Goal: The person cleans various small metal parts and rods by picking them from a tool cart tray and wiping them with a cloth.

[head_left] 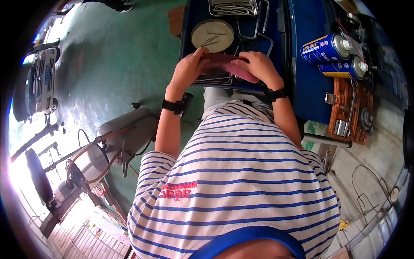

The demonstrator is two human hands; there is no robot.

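Observation:
A dark red cloth (220, 61) is stretched between my two hands above a blue drawer or tray (189, 41), blurred in places. My left hand (189, 68) pinches its left end, and my right hand (260, 68) grips the other end, where a lighter pink fold hangs down. Just beyond my left hand lies a round, pale dish (207, 30) with several thin metal pieces on it. Bent metal rods (258, 26) lie in the drawer past my right hand. Under the cloth, more metal rods show partly.
On the blue surface to the right lie two anti-rust spray cans (325, 48), beside an orange socket case (343, 105). A metal tray of rods (234, 7) sits at the far end. A grey tank (127, 129) with hoses stands on the green floor at left; a vehicle (43, 82) is beyond.

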